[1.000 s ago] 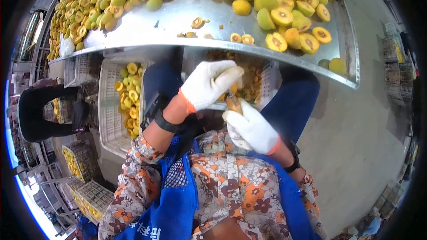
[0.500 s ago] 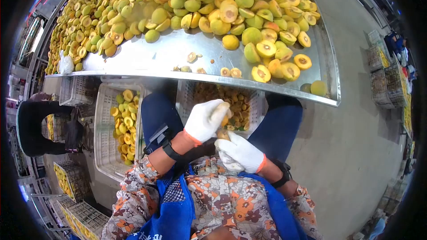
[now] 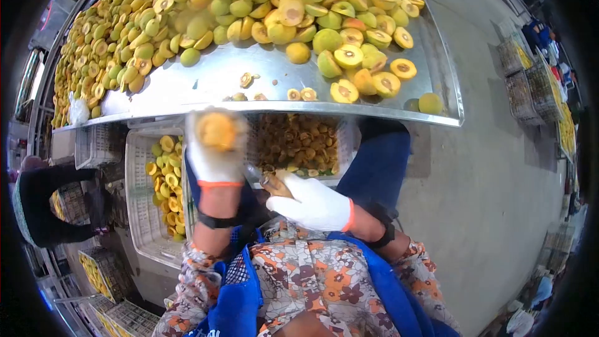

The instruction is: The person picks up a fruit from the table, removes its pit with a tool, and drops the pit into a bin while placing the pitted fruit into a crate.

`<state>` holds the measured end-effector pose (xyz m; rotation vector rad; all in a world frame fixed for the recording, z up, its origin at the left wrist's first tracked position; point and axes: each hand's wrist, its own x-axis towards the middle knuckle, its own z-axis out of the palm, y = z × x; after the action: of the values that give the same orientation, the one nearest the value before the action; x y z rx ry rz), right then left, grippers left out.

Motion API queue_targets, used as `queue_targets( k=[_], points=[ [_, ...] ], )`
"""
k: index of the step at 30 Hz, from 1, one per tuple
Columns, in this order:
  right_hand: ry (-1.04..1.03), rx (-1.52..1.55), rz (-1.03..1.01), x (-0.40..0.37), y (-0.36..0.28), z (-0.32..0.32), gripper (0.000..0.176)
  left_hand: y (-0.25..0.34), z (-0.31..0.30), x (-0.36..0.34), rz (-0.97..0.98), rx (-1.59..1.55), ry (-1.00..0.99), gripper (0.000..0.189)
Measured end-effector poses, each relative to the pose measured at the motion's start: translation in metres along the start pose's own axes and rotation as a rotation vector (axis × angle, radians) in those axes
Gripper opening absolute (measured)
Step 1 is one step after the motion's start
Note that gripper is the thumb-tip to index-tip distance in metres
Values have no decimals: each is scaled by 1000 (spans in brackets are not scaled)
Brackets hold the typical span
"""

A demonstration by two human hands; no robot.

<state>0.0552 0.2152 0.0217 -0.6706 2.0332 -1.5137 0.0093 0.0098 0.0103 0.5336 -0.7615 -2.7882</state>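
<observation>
Smeared by motion, my left hand in a white glove holds a peach half, its orange cut face turned up. It is over the gap between two crates, just below the table's front edge. My right hand, also gloved, is wrapped around a short wooden-handled tool with a metal tip pointing up and left. Behind the hands, a crate between my knees contains brown pits and scraps. To the left, a white crate holds yellow-green peach halves.
A metal table with a raised rim spans the front, heaped with cut peaches. Several pieces of pit and fruit lie near its edge. At left is another person's dark-clothed leg. Stacked crates stand on the right.
My left hand has swung left and up, away from the right hand, carrying the peach half. My right hand has shifted slightly left, and its tool now shows. The view has shifted slightly.
</observation>
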Motion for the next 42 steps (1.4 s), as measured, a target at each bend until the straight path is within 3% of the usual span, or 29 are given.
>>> queue_targets(
  k=[1,2,4,5,6,7,8,9,10,11,12,13,14,16,18,19,20,22,24,25,26,28,31,36,38,40,41,42],
  points=[
    [-111,-97,148,0,0,-8,42,23,-29,16,147,246,57,40],
    [-96,-102,150,-3,2,-16,42,49,-57,31,299,488,110,42],
    [-154,-394,176,-12,15,-33,42,99,-83,39,613,1270,287,44],
    [-77,-482,68,-20,29,-47,35,121,-90,35,643,1888,339,40],
    [128,-690,-203,-27,33,-63,20,134,-92,30,640,2512,380,36],
    [256,-1012,-339,-29,25,-89,15,133,-89,28,1067,2667,341,28],
    [389,-1112,-364,-30,36,-115,17,129,-76,34,1073,2667,337,28],
    [562,-1174,-375,-27,36,-143,14,118,-56,44,1002,2408,223,28],
    [729,-876,66,-25,33,-162,17,102,-37,53,920,2148,128,28],
    [799,-974,68,-23,41,-191,29,73,-19,63,888,1963,-33,30],
    [875,-954,206,-18,47,-214,37,38,3,72,856,1770,-185,32],
    [924,-981,252,-13,61,-236,41,6,29,76,698,1677,-324,35],
    [919,-1027,295,-9,73,-254,46,-26,41,89,666,1613,-489,42],
    [840,-1032,428,2,87,-270,46,-60,108,75,185,1752,-541,56],
    [770,-1013,425,13,90,-273,47,-124,73,131,450,1795,-661,61],
    [695,-1123,366,22,118,-288,46,-128,87,122,375,1900,-615,61],
    [787,-1009,445,33,85,-267,48,-130,93,121,352,1936,-610,62],
    [752,-1024,326,51,98,-264,47,-130,85,126,391,1879,-592,57],
    [750,-877,340,65,93,-252,47,-102,83,113,375,1794,-597,53],
    [723,-874,309,69,95,-244,47,-96,63,119,492,1650,-619,51],
    [693,-864,281,74,97,-233,47,-70,67,98,401,1590,-571,48],
    [666,-871,274,79,91,-222,49,-33,58,78,413,1456,-511,46],
    [549,-785,338,86,71,-215,51,-1,24,61,186,1022,-322,38],
    [550,-724,80,112,72,-185,55,-2,7,28,114,700,-200,31],
    [534,-776,57,128,70,-175,56,-5,7,20,38,661,-176,29],
    [507,-762,157,134,59,-169,53,-7,1,14,18,596,-222,30],
    [488,-949,55,141,84,-179,45,-6,6,8,27,559,-232,32],
    [398,-1453,-254,133,95,-189,35,-2,12,4,25,524,-234,33]
  ],
)
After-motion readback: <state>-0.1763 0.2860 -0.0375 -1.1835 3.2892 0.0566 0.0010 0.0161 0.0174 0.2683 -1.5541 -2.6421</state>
